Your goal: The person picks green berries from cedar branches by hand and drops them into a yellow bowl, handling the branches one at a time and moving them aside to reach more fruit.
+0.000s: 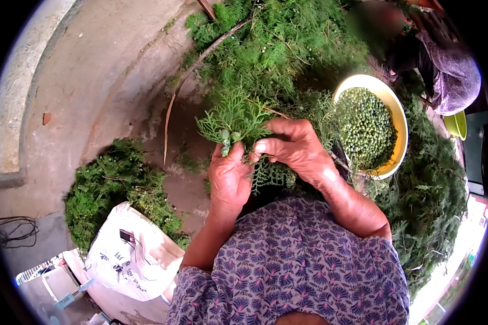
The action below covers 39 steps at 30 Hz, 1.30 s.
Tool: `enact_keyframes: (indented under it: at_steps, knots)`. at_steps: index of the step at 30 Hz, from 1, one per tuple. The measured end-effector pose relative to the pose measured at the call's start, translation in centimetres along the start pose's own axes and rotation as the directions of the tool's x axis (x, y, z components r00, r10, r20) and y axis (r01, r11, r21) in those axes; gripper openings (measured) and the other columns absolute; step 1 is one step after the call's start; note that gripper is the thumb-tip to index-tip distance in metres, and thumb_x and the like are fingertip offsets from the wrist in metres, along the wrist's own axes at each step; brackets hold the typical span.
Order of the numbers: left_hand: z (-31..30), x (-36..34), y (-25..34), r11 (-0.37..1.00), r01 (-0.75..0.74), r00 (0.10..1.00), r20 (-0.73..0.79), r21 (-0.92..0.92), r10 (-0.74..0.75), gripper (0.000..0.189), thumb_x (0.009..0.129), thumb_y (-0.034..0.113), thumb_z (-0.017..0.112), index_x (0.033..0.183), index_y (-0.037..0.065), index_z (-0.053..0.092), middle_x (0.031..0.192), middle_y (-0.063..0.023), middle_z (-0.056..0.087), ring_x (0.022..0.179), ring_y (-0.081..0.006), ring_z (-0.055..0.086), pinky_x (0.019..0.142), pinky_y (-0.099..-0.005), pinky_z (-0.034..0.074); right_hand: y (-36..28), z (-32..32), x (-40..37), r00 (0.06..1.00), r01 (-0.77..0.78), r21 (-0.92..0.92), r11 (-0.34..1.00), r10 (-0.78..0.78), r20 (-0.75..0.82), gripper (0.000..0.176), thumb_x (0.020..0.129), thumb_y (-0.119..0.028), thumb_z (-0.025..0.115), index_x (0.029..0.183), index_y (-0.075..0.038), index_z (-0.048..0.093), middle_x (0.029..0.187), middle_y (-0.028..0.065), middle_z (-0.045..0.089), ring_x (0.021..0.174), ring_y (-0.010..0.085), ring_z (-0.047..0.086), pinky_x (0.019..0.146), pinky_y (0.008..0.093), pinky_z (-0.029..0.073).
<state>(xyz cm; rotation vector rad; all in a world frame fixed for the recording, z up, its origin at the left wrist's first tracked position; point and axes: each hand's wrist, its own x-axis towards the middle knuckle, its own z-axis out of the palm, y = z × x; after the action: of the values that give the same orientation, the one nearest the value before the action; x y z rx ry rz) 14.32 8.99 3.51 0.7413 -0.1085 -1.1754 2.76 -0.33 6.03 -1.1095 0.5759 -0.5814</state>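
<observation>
So on the lower left there's a pile of greenery [100, 187] on the floor, with a white bag [116, 265] just below. Then, mid-frame, the left hand [230, 179] has its grip pinching the base of a leafy sprig [236, 116]. The sprig's long axis runs roughly up the frame, leaves fanning up and a bit left, mostly above the grip, with pale green berries [225, 142] right by the thumb. The right hand [303, 151] is touching its lower right edge, fingertips drawn in close; can't tell what's between them. Further right: a yellow bowl [400, 116] of green berries.
</observation>
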Motion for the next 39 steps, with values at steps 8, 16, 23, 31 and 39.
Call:
enact_keyframes:
  at_steps: [8,16,23,31,39]
  knots:
    - [-0.5,0.3,0.1,0.996,0.089,0.993,0.077,-0.024,-0.087,0.008,0.087,0.007,0.054,0.095,0.005,0.053,0.072,-0.0002,0.050,0.064,-0.0128,0.048,0.067,-0.0270,0.042,-0.4,-0.9,0.2,0.992,-0.127,0.055,0.990,0.127,0.008,0.017,0.084,-0.015,0.063,0.076,0.001,0.062,0.057,0.0029,0.056,0.050,0.0085,0.054,0.042,0.0202,0.041]
    - [0.2,0.4,-0.2,0.992,-0.046,0.998,0.056,0.120,0.040,0.001,0.086,0.003,0.056,0.085,0.002,0.056,0.072,-0.0046,0.056,0.063,-0.0137,0.050,0.066,-0.0280,0.042,-2.4,-2.7,0.3,0.991,0.103,0.325,0.940,-0.070,-0.113,0.016,0.088,-0.013,0.058,0.100,-0.003,0.060,0.085,0.0035,0.062,0.066,0.0092,0.057,0.054,0.0200,0.044]
    - [0.1,0.5,-0.2,0.977,-0.119,0.993,0.002,0.176,0.120,0.003,0.086,0.003,0.055,0.087,0.002,0.058,0.074,-0.0057,0.059,0.065,-0.0143,0.053,0.063,-0.0276,0.043,-2.5,-4.0,-0.2,0.994,0.091,0.381,0.920,-0.060,-0.092,0.031,0.088,-0.023,0.057,0.109,0.000,0.057,0.091,0.0084,0.063,0.071,0.0129,0.060,0.056,0.0221,0.046]
    - [2.2,0.5,0.0,0.966,-0.163,0.976,-0.108,0.200,0.187,0.005,0.087,0.008,0.057,0.091,0.004,0.057,0.084,-0.0063,0.062,0.066,-0.0138,0.056,0.060,-0.0249,0.044,-2.3,-2.5,-0.7,0.997,-0.071,0.471,0.879,0.042,0.071,0.042,0.085,0.006,0.037,0.126,0.007,0.038,0.114,0.0190,0.052,0.091,0.0225,0.059,0.073,0.0284,0.049]
    - [1.6,0.4,-0.1,0.954,-0.170,0.985,0.061,0.247,0.160,0.025,0.083,0.004,0.060,0.107,0.004,0.054,0.100,-0.0117,0.063,0.076,-0.0150,0.060,0.063,-0.0237,0.045,-1.6,-1.2,-0.8,0.982,-0.098,0.007,0.995,0.096,0.161,0.053,0.087,0.001,0.040,0.138,-0.006,0.026,0.095,0.0114,0.056,0.062,0.0113,0.057,0.046,0.0207,0.043]
